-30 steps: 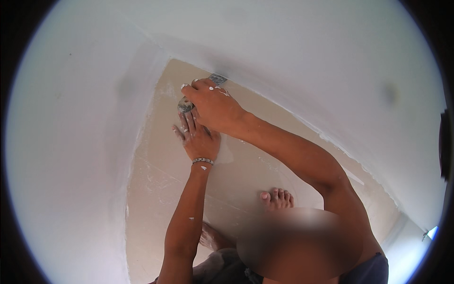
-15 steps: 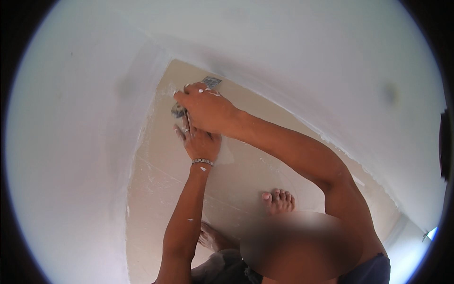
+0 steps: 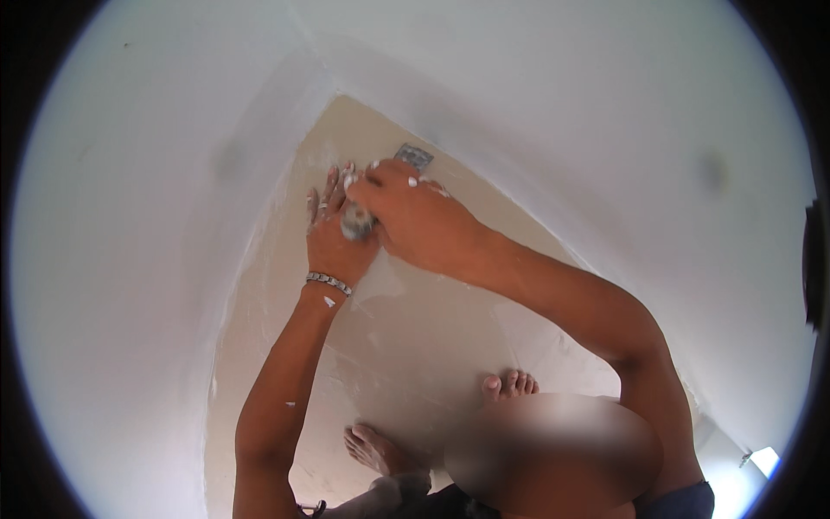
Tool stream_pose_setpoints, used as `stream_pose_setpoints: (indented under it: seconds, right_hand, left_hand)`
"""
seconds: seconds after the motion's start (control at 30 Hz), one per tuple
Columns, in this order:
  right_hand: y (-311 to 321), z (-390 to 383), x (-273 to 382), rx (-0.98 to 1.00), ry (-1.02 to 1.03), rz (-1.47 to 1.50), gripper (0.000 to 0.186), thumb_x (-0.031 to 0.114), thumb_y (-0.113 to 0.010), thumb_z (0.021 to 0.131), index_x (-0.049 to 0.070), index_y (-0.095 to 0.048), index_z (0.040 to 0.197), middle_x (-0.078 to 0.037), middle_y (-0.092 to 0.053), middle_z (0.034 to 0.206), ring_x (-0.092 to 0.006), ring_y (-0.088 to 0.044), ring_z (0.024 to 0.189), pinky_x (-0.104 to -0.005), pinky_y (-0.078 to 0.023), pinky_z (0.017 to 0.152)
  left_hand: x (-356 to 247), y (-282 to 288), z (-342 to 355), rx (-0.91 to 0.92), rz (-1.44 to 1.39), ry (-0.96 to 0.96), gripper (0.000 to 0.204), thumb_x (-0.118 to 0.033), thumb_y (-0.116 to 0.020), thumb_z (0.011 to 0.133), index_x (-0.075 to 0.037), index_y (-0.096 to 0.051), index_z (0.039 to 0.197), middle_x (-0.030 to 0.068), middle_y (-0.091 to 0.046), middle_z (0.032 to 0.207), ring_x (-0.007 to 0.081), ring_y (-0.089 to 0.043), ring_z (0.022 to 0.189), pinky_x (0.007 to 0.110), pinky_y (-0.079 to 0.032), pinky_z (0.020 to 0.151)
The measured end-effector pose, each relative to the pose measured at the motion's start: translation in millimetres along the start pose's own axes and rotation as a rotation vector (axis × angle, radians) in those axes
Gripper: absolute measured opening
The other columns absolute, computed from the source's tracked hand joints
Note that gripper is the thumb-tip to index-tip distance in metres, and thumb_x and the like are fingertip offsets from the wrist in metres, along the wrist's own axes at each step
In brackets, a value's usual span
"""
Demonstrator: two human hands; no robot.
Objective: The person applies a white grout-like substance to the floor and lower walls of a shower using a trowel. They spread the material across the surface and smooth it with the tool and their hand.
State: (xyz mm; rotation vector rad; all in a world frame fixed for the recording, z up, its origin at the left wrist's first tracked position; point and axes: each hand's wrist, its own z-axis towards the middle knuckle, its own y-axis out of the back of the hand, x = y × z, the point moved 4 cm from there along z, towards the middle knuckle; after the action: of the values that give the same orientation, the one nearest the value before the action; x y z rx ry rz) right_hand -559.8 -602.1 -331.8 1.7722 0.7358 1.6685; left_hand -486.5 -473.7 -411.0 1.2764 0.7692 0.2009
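Observation:
My right hand (image 3: pixel 424 208) is closed around a scraper, smeared with white across the knuckles. The scraper's flat grey blade (image 3: pixel 415 156) juts out beyond my fist, towards the right wall. Its worn, rounded handle end (image 3: pixel 357 222) sticks out on the other side, in front of the back of my left hand. My left hand (image 3: pixel 337 245) reaches out beside it over the beige floor, with its fingers extended and apart and nothing seen in them. White smears mark its fingertips, and a ring and a linked bracelet (image 3: pixel 329 283) show on that arm.
White walls rise at the left (image 3: pixel 130 259) and right (image 3: pixel 622 156), meeting in a corner ahead. The beige floor (image 3: pixel 406 337) narrows towards it and carries pale smears. My bare feet stand on it, the left one (image 3: pixel 370 448) nearer me. A blurred patch covers the lower middle.
My left hand has slid forward and out from under the right, and its fingers now show spread. The right hand keeps hold of the scraper. The whole view has shifted somewhat.

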Motion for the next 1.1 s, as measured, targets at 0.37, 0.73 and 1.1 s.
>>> stream_pose_setpoints:
  seconds: [0.37, 0.73, 1.1]
  right_hand:
    - [20.0, 0.7, 5.5, -0.054, -0.034, 0.015, 0.042, -0.004, -0.070, 0.084, 0.003, -0.061, 0.125, -0.017, -0.062, 0.126, -0.0380, -0.054, 0.135, -0.0494, -0.057, 0.103]
    - [30.6, 17.1, 17.4, -0.094, 0.005, -0.057, 0.047, 0.000, -0.076, 0.081, 0.003, -0.060, 0.125, -0.017, -0.062, 0.127, -0.0382, -0.054, 0.136, -0.0473, -0.060, 0.102]
    - [20.9, 13.7, 11.6, -0.100, 0.044, -0.058, 0.046, 0.003, -0.075, 0.084, 0.004, -0.059, 0.127, -0.019, -0.061, 0.129, -0.0393, -0.054, 0.137, -0.0487, -0.057, 0.109]
  left_hand:
    - [4.7, -0.5, -0.9, -0.093, 0.068, 0.130, 0.051, -0.029, -0.058, 0.104, -0.019, -0.057, 0.154, 0.0043, -0.050, 0.164, 0.0305, -0.034, 0.158, 0.058, -0.022, 0.131]
    - [4.2, 10.7, 7.3, -0.087, 0.058, 0.149, 0.059, -0.036, -0.060, 0.100, -0.021, -0.054, 0.156, 0.0038, -0.048, 0.165, 0.0314, -0.034, 0.159, 0.061, -0.021, 0.130]
    - [1.3, 4.3, 3.2, -0.001, 0.132, 0.169, 0.078, -0.048, -0.073, 0.089, -0.021, -0.049, 0.159, 0.0042, -0.047, 0.166, 0.0318, -0.030, 0.160, 0.062, -0.018, 0.131]
